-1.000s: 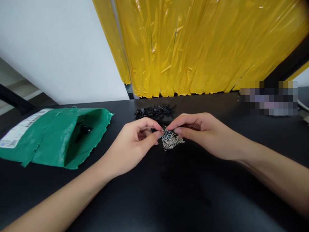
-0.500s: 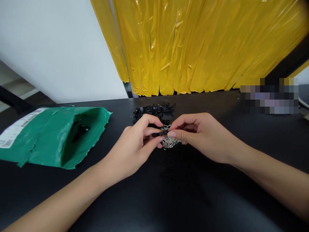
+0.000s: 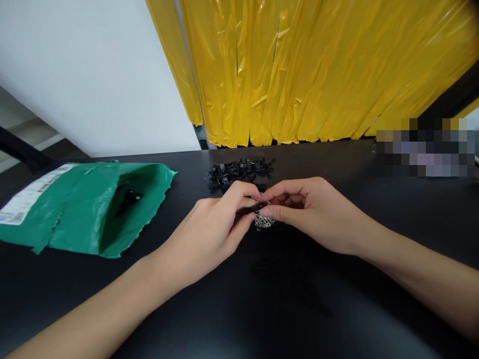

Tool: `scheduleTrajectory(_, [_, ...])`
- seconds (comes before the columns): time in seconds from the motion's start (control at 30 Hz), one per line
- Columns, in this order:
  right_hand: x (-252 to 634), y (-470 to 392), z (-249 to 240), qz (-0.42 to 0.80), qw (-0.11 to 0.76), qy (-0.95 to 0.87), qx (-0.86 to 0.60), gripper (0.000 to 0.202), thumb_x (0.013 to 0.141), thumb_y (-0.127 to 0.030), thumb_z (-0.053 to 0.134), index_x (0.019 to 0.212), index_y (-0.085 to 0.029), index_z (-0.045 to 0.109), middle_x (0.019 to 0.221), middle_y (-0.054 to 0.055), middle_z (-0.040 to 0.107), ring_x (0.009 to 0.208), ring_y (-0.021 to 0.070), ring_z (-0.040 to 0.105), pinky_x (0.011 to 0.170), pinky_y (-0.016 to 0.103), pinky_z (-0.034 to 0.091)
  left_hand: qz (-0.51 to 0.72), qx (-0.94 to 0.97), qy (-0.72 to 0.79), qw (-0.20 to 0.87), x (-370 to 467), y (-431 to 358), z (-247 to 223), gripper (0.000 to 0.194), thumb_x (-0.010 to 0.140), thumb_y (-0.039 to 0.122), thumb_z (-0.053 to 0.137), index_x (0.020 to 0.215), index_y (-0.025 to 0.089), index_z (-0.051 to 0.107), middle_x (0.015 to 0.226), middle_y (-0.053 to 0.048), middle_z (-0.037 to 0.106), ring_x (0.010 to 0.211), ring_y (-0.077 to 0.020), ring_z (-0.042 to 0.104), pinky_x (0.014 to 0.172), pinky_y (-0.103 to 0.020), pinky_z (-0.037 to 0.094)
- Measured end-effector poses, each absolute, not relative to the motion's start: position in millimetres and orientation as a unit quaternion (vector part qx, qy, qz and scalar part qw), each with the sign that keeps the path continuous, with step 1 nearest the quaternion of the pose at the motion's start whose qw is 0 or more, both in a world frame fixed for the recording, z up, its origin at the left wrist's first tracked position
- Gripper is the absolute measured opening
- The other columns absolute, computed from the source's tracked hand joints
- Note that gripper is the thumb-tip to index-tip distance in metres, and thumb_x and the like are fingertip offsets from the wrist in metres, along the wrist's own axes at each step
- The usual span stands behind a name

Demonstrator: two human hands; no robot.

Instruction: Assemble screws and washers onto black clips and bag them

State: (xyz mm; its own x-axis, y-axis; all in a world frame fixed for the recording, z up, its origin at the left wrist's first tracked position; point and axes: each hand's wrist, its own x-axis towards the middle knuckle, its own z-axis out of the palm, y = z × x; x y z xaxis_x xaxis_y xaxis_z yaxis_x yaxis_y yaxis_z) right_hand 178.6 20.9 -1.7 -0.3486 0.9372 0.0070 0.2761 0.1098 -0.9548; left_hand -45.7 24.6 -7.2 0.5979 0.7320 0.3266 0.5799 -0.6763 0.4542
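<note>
Head view, as I see it across a black tabletop (image 3: 239,309): two bare hands meet at the centre, working on one small black plastic part (image 3: 253,208). It sits between the fingertips, just above the table and in front of a pile of tiny silver metal fasteners (image 3: 265,222). The left hand (image 3: 215,222) has its thumb and forefinger closed on the part's left end, its other fingers mostly tucked from sight behind. The right hand (image 3: 318,212) pinches the right end between thumb and forefinger; whether a metal piece is also caught in that pinch, I cannot tell. The fingers cover much of the part, so its exact shape is lost. They also hide part of the fasteners; those showing look ring-shaped, too small to sort into nuts or screws. Both forearms run out of view, one at lower left, one at right.

Beyond the left hand lies a loose heap of black plastic pieces (image 3: 241,170). At far left, a torn-open green mailing bag (image 3: 75,209) gapes toward the hands, a dark, shiny object (image 3: 130,198) shadowed inside; its white label (image 3: 22,202) is cut off and unreadable. Yellow plastic strips (image 3: 299,75) hang behind. At right, coarse squares mask whatever lies there.
</note>
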Motion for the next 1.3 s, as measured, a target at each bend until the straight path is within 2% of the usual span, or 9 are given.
scheduleTrajectory(0.17, [177.5, 17.8, -1.8, 0.474, 0.33, -0.668, -0.469, 0.019, 0.087, -0.028, 0.081, 0.105, -0.027, 0.083, 0.088, -0.003, 0.08, 0.086, 0.0185, 0.074, 0.077, 0.031, 0.056, 0.24, 0.892, 0.367, 0.107, -47.4, 24.2, -8.8, 0.032, 0.099, 0.013, 0.059, 0.126, 0.027, 0.047, 0.112, 0.005, 0.079, 0.091, -0.0183, 0.08, 0.067, -0.026, 0.057])
scheduleTrajectory(0.4, [175.7, 17.0, -0.4, 0.442, 0.325, -0.685, -0.479, 0.018, 0.091, -0.033, 0.077, 0.106, -0.028, 0.084, 0.09, -0.004, 0.082, 0.086, 0.0181, 0.076, 0.077, 0.031, 0.057, 0.228, 0.9, 0.359, 0.095, -46.2, 23.3, -8.5, 0.03, 0.101, 0.014, 0.057, 0.126, 0.027, 0.048, 0.114, 0.003, 0.078, 0.092, -0.0181, 0.08, 0.072, -0.026, 0.06])
scheduleTrajectory(0.6, [175.2, 14.9, -1.9, 0.387, 0.327, -0.712, -0.486, 0.017, 0.092, -0.027, 0.074, 0.105, -0.031, 0.083, 0.089, -0.006, 0.082, 0.082, 0.0156, 0.076, 0.072, 0.029, 0.057, 0.216, 0.906, 0.361, 0.05, -45.6, 21.4, -7.0, 0.029, 0.101, 0.015, 0.055, 0.128, 0.026, 0.05, 0.105, 0.0, 0.079, 0.085, -0.02, 0.08, 0.07, -0.028, 0.06])
scheduleTrajectory(0.8, [174.2, 12.1, -0.9, 0.313, 0.325, -0.75, -0.484, 0.014, 0.092, -0.023, 0.073, 0.1, -0.027, 0.084, 0.087, -0.004, 0.081, 0.076, 0.0151, 0.073, 0.066, 0.029, 0.054, 0.198, 0.913, 0.357, 0.014, -45.9, 20.5, -5.4, 0.029, 0.1, 0.013, 0.053, 0.127, 0.025, 0.051, 0.102, -0.001, 0.078, 0.084, -0.0212, 0.079, 0.07, -0.03, 0.059])
scheduleTrajectory(0.93, [174.0, 10.6, 0.0, 0.314, 0.324, -0.748, -0.487, 0.013, 0.092, -0.022, 0.073, 0.098, -0.026, 0.083, 0.086, -0.004, 0.081, 0.075, 0.0154, 0.072, 0.065, 0.03, 0.053, 0.214, 0.912, 0.349, 0.028, -46.5, 20.7, -4.5, 0.025, 0.099, 0.013, 0.055, 0.122, 0.025, 0.052, 0.1, 0.001, 0.077, 0.079, -0.0183, 0.076, 0.065, -0.028, 0.054])
scheduleTrajectory(1.1, [174.9, 10.4, 0.7, 0.321, 0.31, -0.751, -0.487, 0.011, 0.093, -0.031, 0.073, 0.094, -0.026, 0.083, 0.091, 0.0, 0.082, 0.081, 0.0203, 0.074, 0.067, 0.034, 0.053, 0.226, 0.911, 0.339, 0.06, -45.9, 22.4, -4.1, 0.015, 0.097, 0.012, 0.059, 0.108, 0.023, 0.057, 0.09, 0.004, 0.074, 0.064, -0.0122, 0.068, 0.058, -0.025, 0.046])
scheduleTrajectory(1.3, [176.1, 12.5, 4.1, 0.388, 0.313, -0.719, -0.485, 0.01, 0.09, -0.032, 0.076, 0.094, -0.028, 0.083, 0.091, -0.002, 0.082, 0.083, 0.0206, 0.076, 0.075, 0.034, 0.057, 0.265, 0.909, 0.305, 0.1, -49.3, 26.8, -3.5, 0.018, 0.093, 0.009, 0.064, 0.105, 0.022, 0.062, 0.091, 0.006, 0.076, 0.063, -0.0079, 0.067, 0.06, -0.02, 0.049])
